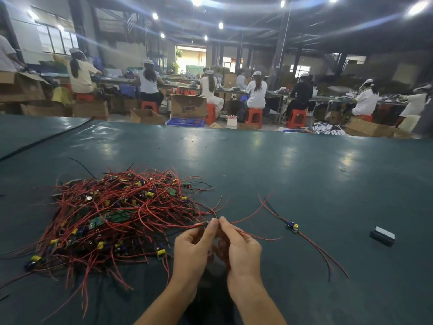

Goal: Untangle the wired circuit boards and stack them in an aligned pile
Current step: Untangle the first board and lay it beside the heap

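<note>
Left hand [194, 245] and right hand [241, 247] pinch a red wire [255, 213], perhaps a small board too; tangled pile [112, 214] lies left on the worktop [304, 179].

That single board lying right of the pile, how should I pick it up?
Pinch the lone board across its long side edges, coming down from above. It lies flat, wires leave both ends and components stand on top, so the sides probably give the cleanest grip.
</note>
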Demonstrator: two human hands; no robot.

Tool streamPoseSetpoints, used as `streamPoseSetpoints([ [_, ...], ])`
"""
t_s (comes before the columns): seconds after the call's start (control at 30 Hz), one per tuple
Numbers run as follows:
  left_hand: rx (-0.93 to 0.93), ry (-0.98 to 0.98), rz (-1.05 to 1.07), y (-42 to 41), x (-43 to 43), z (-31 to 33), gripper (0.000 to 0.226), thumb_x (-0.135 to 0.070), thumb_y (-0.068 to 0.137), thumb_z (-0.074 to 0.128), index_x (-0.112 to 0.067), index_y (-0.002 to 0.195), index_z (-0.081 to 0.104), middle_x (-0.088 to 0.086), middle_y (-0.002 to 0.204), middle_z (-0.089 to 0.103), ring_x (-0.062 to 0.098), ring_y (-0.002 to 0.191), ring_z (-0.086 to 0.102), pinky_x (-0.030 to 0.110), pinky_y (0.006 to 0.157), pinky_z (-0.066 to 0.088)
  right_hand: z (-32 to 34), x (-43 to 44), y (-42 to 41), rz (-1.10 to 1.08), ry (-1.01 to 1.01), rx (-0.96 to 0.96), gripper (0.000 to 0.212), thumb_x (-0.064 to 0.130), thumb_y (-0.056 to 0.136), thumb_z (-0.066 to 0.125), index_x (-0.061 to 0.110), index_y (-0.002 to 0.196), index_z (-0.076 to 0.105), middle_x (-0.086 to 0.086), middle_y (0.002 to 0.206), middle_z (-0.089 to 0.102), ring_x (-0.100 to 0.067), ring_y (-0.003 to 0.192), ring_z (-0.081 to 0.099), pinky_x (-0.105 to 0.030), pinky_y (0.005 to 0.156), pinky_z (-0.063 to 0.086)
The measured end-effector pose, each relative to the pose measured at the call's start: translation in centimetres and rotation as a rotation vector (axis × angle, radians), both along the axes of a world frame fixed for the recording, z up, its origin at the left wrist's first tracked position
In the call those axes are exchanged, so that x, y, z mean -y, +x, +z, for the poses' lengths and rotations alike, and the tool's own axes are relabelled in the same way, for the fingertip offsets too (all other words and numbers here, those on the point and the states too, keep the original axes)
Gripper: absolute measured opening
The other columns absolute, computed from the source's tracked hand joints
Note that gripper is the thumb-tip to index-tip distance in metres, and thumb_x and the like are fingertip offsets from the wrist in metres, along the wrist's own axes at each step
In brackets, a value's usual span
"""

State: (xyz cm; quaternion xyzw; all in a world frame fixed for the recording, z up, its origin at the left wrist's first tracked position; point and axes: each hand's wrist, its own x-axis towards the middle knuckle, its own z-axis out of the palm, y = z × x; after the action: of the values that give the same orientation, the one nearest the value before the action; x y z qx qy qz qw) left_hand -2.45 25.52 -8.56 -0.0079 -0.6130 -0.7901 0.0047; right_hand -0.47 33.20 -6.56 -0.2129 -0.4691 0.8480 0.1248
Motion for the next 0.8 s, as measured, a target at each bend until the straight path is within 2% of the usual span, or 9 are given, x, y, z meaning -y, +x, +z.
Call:
streamPoseSetpoints([
  [0.07, 0.010, 0.030, 0.002, -0.1, 0.2, 0.0, 0.035, -0.048, 0.068, 0.072, -0.014, 0.074, 0.078, 0.012, 0.077, 0.075, 0.024, 0.068, 0.073, 0.026, 0.057, 0.056, -0.1, 0.1, 0.0, -0.002, 0.007, -0.014, 0.011, 0.013, 0.082, 0.077, 0.007, 0.072, 0.079, -0.015, 0.080, 0.076, -0.025, 0.070, 0.072, -0.039, 0.072, 0.059],
  [0.13, 0.021, 0.058, 0.014, -0.2, 0.4, 0.2, 0.039, -0.049, 0.066, 0.074, -0.011, 0.074, 0.078, 0.016, 0.078, 0.075, 0.029, 0.069, 0.071, 0.035, 0.066, 0.057, 0.1, -0.1, 0.1, 0.001, -0.058, -0.047, 0.004, 0.007, 0.081, 0.076, 0.005, 0.078, 0.078, -0.016, 0.081, 0.076, -0.023, 0.069, 0.072, -0.033, 0.064, 0.060],
  [0.2, 0.040, 0.092, 0.033, -0.3, 0.6, 0.4, 0.038, -0.046, 0.065, 0.075, -0.008, 0.074, 0.078, 0.021, 0.080, 0.074, 0.032, 0.071, 0.066, 0.043, 0.073, 0.052, 0.3, -0.1, 0.2, 0.021, -0.122, -0.084, 0.009, -0.001, 0.082, 0.072, 0.005, 0.087, 0.077, -0.014, 0.082, 0.076, -0.019, 0.067, 0.073, -0.024, 0.054, 0.057],
  [0.27, 0.050, 0.107, 0.041, -0.5, 0.8, 0.4, 0.039, -0.044, 0.066, 0.075, -0.006, 0.071, 0.077, 0.021, 0.077, 0.073, 0.029, 0.067, 0.064, 0.038, 0.068, 0.051, 0.2, 0.0, 0.1, 0.022, -0.130, -0.095, 0.013, -0.003, 0.083, 0.069, 0.005, 0.091, 0.077, -0.014, 0.085, 0.076, -0.019, 0.068, 0.073, -0.024, 0.054, 0.057],
  [0.37, 0.036, 0.086, 0.035, -0.4, 0.9, 0.4, 0.037, -0.047, 0.065, 0.074, -0.009, 0.062, 0.075, 0.011, 0.062, 0.069, 0.015, 0.052, 0.062, 0.020, 0.049, 0.049, -0.2, 0.3, 0.1, -0.007, -0.084, -0.068, 0.012, 0.002, 0.084, 0.071, 0.008, 0.079, 0.079, -0.014, 0.083, 0.076, -0.020, 0.067, 0.074, -0.025, 0.054, 0.058],
  [0.43, 0.039, 0.063, 0.024, -0.4, 0.9, 0.3, 0.039, -0.047, 0.067, 0.074, -0.008, 0.066, 0.075, 0.012, 0.065, 0.071, 0.019, 0.056, 0.067, 0.022, 0.052, 0.053, -0.5, 0.3, 0.0, -0.016, -0.034, -0.064, 0.014, 0.007, 0.083, 0.073, 0.014, 0.074, 0.081, -0.012, 0.082, 0.077, -0.021, 0.069, 0.074, -0.029, 0.059, 0.060],
  [0.53, 0.047, 0.059, -0.002, -0.5, 1.0, 0.1, 0.043, -0.046, 0.066, 0.075, -0.004, 0.077, 0.077, 0.017, 0.079, 0.075, 0.032, 0.075, 0.073, 0.034, 0.068, 0.060, -0.8, 0.7, 0.0, -0.021, 0.068, -0.073, 0.018, 0.011, 0.084, 0.073, 0.023, 0.073, 0.081, -0.009, 0.083, 0.077, -0.021, 0.076, 0.075, -0.036, 0.074, 0.062],
  [0.63, 0.054, 0.052, -0.019, -0.5, 1.1, 0.1, 0.041, -0.045, 0.069, 0.075, -0.005, 0.079, 0.078, 0.017, 0.083, 0.075, 0.036, 0.083, 0.072, 0.042, 0.078, 0.059, -0.9, 1.1, 0.0, -0.032, 0.101, -0.066, 0.016, 0.012, 0.084, 0.074, 0.022, 0.073, 0.081, -0.009, 0.084, 0.077, -0.022, 0.080, 0.075, -0.036, 0.077, 0.061],
  [0.8, 0.074, 0.064, -0.074, -0.5, 1.4, 0.4, 0.039, -0.042, 0.068, 0.076, -0.004, 0.078, 0.077, 0.021, 0.081, 0.074, 0.033, 0.074, 0.073, 0.035, 0.069, 0.060, -0.8, 1.0, -0.1, -0.036, 0.064, -0.014, 0.011, 0.015, 0.081, 0.077, 0.020, 0.073, 0.081, -0.010, 0.081, 0.077, -0.023, 0.077, 0.075, -0.038, 0.074, 0.061],
])
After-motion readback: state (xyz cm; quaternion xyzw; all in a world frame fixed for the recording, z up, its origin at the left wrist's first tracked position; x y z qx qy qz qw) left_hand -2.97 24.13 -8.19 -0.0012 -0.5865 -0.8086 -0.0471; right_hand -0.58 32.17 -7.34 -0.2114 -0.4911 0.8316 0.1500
